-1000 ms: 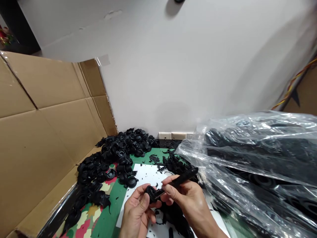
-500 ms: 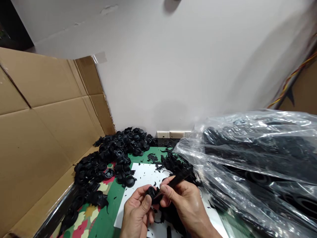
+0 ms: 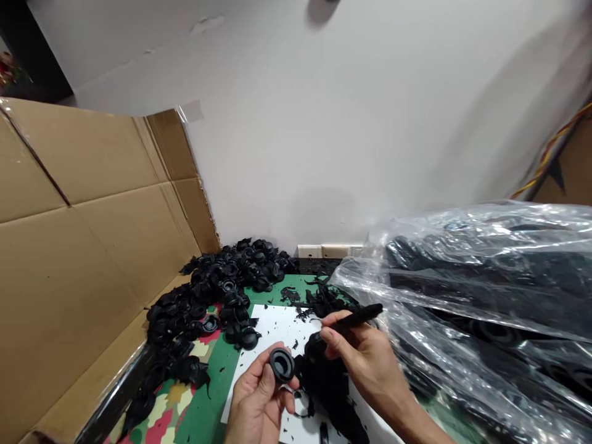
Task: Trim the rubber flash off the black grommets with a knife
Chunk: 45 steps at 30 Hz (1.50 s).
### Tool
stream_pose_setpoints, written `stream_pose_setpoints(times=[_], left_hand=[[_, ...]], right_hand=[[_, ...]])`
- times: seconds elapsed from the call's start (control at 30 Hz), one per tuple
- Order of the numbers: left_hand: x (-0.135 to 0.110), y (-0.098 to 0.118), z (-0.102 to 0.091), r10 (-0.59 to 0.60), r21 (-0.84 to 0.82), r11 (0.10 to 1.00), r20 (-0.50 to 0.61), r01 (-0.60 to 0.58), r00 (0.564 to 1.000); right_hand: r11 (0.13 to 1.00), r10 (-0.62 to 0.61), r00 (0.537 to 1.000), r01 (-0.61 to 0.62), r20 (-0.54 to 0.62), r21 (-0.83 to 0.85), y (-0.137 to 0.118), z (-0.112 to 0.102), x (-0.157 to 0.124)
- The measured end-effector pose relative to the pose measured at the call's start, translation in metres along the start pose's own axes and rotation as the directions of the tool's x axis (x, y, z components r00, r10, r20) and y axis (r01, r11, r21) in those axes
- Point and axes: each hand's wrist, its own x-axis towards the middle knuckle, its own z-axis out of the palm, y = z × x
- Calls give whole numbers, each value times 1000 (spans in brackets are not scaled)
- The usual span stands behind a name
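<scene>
White wall (image 3: 296,123) at twelve o'clock, left hand (image 3: 259,394) pinching black ring-shaped part (image 3: 282,365), right hand (image 3: 365,357) gripping pen-like black tool (image 3: 361,316), heaped black parts (image 3: 226,277) at ten o'clock.

A creased cardboard panel (image 3: 97,160) stands at left against a white wall (image 3: 296,123), a strip of clear tape (image 3: 190,111) at its upper corner, while crumpled clear plastic sheeting (image 3: 485,222) spreads at right near a twisted red-and-yellow cord (image 3: 550,153); pale rectangular plates (image 3: 335,251) line the wall's foot at center.
</scene>
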Motion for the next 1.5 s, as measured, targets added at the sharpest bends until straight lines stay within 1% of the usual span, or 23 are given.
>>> stream_pose_setpoints(times=[0.07, 0.13, 0.2, 0.27, 0.33, 0.5, 0.67, 0.73, 0.77, 0.8, 0.83, 0.87, 0.9, 0.93, 0.97, 1.0, 1.03, 1.1, 1.17, 1.2, 1.27, 1.37, 1.5], left_hand=[[1, -1, -2, 3, -4, 1000, -1, -3, 1000], [2, -2, -2, 10, -3, 1000, -2, -10, 1000], [1, -3, -2, 4, -2, 1000, -4, -4, 1000], [1, -3, -1, -7, -2, 1000, -11, 7, 1000], [0, -4, 0, -12, 1, 1000, -13, 12, 1000], [1, -7, -1, 5, 22, 1000, 31, -5, 1000], [1, -11, 2, 15, 23, 1000, 39, -16, 999], [-2, -10, 4, 24, 39, 999, 27, -25, 999], [-3, -9, 5, 27, 49, 998, 14, -28, 1000], [-5, -6, 6, 33, 55, 998, 0, -33, 999], [-6, -3, 6, 45, 56, 997, -14, -44, 999], [-7, 1, 6, 64, 51, 997, -23, -63, 998], [-8, 5, 5, 86, 42, 995, -25, -85, 996], [-8, 10, 3, 110, 30, 994, -25, -109, 994], [-8, 14, 2, 123, 23, 992, -24, -122, 992], [-7, 17, 0, 127, 18, 992, -22, -127, 992], [-7, 19, -1, 123, 16, 992, -21, -122, 992], [-5, 20, -3, 113, 13, 994, -17, -112, 994], [-3, 18, -4, 114, 8, 993, -14, -114, 993], [-2, 17, -4, 115, 5, 993, -13, -115, 993], [-1, 15, -3, 109, -4, 994, -6, -109, 994], [1, 13, -3, 83, -27, 996, 30, -82, 996], [1, 10, -3, 44, -40, 998, 87, -41, 995]], right_hand=[[987, 62, 997, -67, 41, 143, -1, 4, -6], [964, 68, 995, -85, 74, 251, -2, 8, -12], [944, 68, 988, -108, 136, 312, -3, 12, -18], [935, 72, 976, -138, 208, 327, -5, 15, -23], [933, 88, 966, -166, 244, 321, -7, 18, -26], [924, 132, 958, -212, 255, 317, -6, 22, -27], [930, 130, 949, -217, 287, 296, -7, 24, -29], [959, 86, 957, -156, 279, 238, -8, 23, -29], [981, 26, 968, -73, 250, 180, -7, 21, -28], [994, -68, 976, 47, 208, 102, -5, 19, -27], [983, -183, 970, 184, 162, 8, -3, 16, -24], [944, -306, 945, 318, 117, -93, 0, 13, -21], [888, -414, 907, 422, 79, -182, 3, 9, -17], [848, -472, 880, 470, 54, -244, 5, 6, -13], [831, -492, 870, 481, 32, -278, 7, 4, -10], [844, -471, 882, 458, 23, -279, 8, 2, -8], [879, -419, 907, 413, 26, -240, 8, 1, -6], [962, -255, 963, 262, 92, -74, 7, 0, -5], [992, -124, 976, 116, 181, 57, 3, 0, -6], [994, -97, 973, 83, 208, 74, 2, 0, -7], [995, -102, 970, 95, 219, 40, -2, -1, -8], [994, -108, 974, 111, 197, -4, -6, -3, -8], [1000, -25, 987, 24, 161, 6, -5, -4, -8]])
